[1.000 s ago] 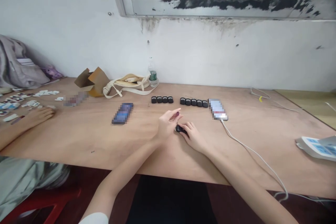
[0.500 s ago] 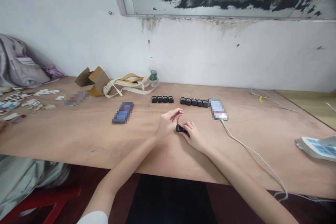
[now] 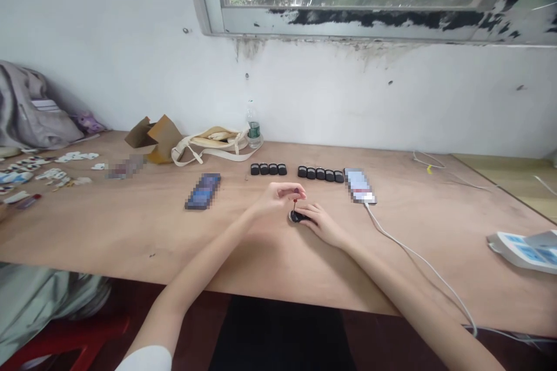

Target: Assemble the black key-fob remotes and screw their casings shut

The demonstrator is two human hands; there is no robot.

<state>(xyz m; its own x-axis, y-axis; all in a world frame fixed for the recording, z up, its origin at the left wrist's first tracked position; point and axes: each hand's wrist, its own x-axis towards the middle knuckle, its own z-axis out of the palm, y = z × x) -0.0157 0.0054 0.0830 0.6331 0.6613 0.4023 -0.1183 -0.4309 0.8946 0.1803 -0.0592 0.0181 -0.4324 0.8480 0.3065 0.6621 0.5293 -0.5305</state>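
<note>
Just in front of me, a small black rounded device (image 3: 297,217) lies on the wooden table (image 3: 261,255). My right hand (image 3: 321,225) is closed around its right side and steadies it against the tabletop; the fingers cover part of it. Above it, my left hand (image 3: 278,197) pinches a small screwdriver (image 3: 295,204) with a dark red handle and a thin shaft. The screwdriver stands nearly upright, its tip at the device. Whether a screw sits under the tip is too small to see.
Similar black devices stand in two rows, a left row (image 3: 268,169) and a right row (image 3: 321,174). A charging phone (image 3: 360,185) trails a white cable (image 3: 409,242). Another phone (image 3: 203,191) lies left. Behind are a bottle (image 3: 254,130), cream bag (image 3: 213,140) and brown paper bag (image 3: 164,139).
My left hand has turned and lifted slightly at the screwdriver, so more of its red handle shows. My right hand has flattened somewhat over the device. The view has tilted up a little.
</note>
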